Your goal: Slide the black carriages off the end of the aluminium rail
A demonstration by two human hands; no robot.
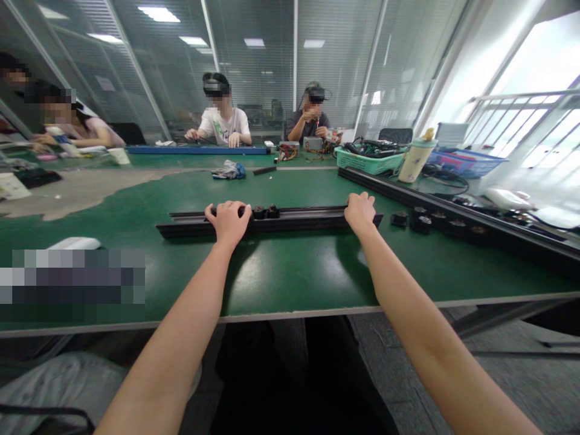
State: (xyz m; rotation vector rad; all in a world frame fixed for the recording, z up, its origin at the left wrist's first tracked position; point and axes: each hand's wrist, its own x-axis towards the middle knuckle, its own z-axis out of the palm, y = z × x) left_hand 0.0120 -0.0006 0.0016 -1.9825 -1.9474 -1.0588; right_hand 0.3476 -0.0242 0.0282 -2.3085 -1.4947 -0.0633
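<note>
A long black rail [303, 221] lies crosswise on the green table in front of me, its channel facing up. My left hand [230, 222] grips it left of the middle, fingers curled over the far edge. Close to the right end, my right hand [361, 212] is closed round the rail. Small black round-topped parts [272, 211] sit in the channel just right of my left hand. More small black parts [399, 219] lie on the table to the right of the rail.
A longer black rail [453, 211] runs diagonally at the right. Behind it stand a green basket [369, 162], a tumbler [415, 160] and a blue basket [471, 162]. A crumpled cloth [229, 170] lies beyond my rail. Several people sit around the table.
</note>
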